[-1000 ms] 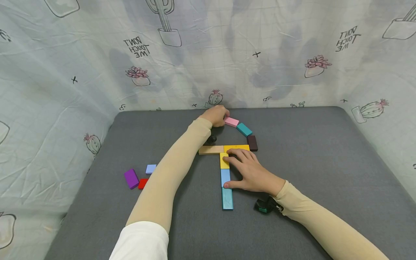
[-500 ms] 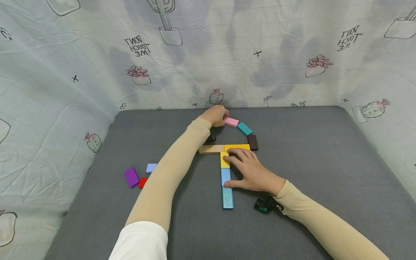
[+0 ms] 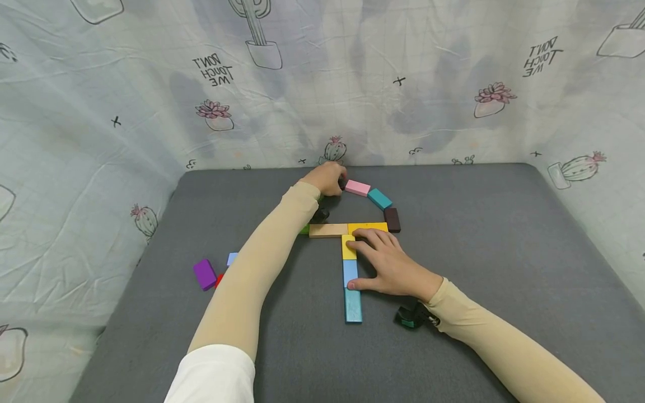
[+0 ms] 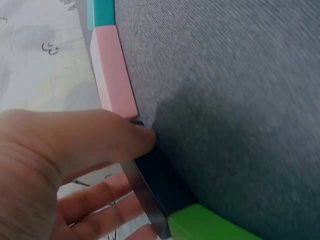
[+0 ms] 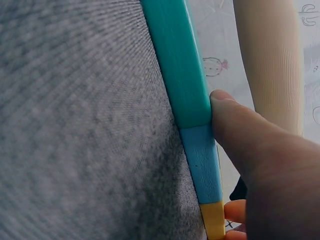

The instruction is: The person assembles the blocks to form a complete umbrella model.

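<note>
At the table's far side my left hand (image 3: 325, 178) pinches a black block (image 4: 165, 180), thumb on its inner edge and fingers on its outer side. In the left wrist view this block lies between a pink block (image 4: 114, 72) and a green block (image 4: 212, 225). My right hand (image 3: 395, 266) rests beside the stem of a block row, fingers spread. Its thumb (image 5: 232, 112) touches the side where the teal block (image 5: 182, 65) meets the blue block (image 5: 201, 162). Its other fingers lie at the yellow blocks (image 3: 349, 249).
A tan block (image 3: 328, 230) continues the crossbar leftward. A teal block (image 3: 379, 198) and a dark brown block (image 3: 392, 220) curve down from the pink one. A purple block (image 3: 205, 274), a red block (image 3: 219, 280) and a pale blue block (image 3: 232, 258) lie left, partly behind my left arm.
My left hand has shifted slightly left, away from the pink block, exposing more of it and a bit of green beside the tan block. The right hand has stayed in place.
</note>
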A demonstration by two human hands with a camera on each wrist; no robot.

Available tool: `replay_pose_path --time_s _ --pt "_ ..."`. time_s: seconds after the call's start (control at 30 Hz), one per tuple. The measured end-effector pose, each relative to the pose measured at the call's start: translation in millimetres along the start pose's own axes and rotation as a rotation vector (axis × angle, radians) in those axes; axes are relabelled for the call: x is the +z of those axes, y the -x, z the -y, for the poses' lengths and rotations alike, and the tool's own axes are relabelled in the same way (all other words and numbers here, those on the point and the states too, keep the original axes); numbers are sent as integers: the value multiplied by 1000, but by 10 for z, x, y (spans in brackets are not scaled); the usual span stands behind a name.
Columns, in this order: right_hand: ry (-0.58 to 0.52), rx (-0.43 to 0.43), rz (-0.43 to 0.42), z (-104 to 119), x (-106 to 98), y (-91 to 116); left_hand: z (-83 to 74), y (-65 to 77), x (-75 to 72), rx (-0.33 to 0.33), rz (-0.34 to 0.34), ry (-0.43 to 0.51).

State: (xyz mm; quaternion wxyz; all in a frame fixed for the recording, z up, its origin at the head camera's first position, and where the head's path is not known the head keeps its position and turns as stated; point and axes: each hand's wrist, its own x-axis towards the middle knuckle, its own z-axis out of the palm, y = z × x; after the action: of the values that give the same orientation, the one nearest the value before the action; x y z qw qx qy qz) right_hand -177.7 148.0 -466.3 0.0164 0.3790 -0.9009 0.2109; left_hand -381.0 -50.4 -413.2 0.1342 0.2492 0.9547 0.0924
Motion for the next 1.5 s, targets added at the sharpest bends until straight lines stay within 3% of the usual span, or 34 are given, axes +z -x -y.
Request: replay_pose_path --time_s 0.6,0.83,1.13,1.27,1.5 --pt "6 -4 3 10 13 -12 59 50 10 8 3 8" --pt "-1 -5 3 -1 16 -8 130 220 -99 0 -71 112" --pt "-4 32 30 -12 14 -14 363 655 -219 -24 -120 118" --pt "-2 32 30 2 11 -17 468 975 -249 -51 -140 125" --pt "1 16 8 23 9 -10 643 1673 -191 -101 -177 74"
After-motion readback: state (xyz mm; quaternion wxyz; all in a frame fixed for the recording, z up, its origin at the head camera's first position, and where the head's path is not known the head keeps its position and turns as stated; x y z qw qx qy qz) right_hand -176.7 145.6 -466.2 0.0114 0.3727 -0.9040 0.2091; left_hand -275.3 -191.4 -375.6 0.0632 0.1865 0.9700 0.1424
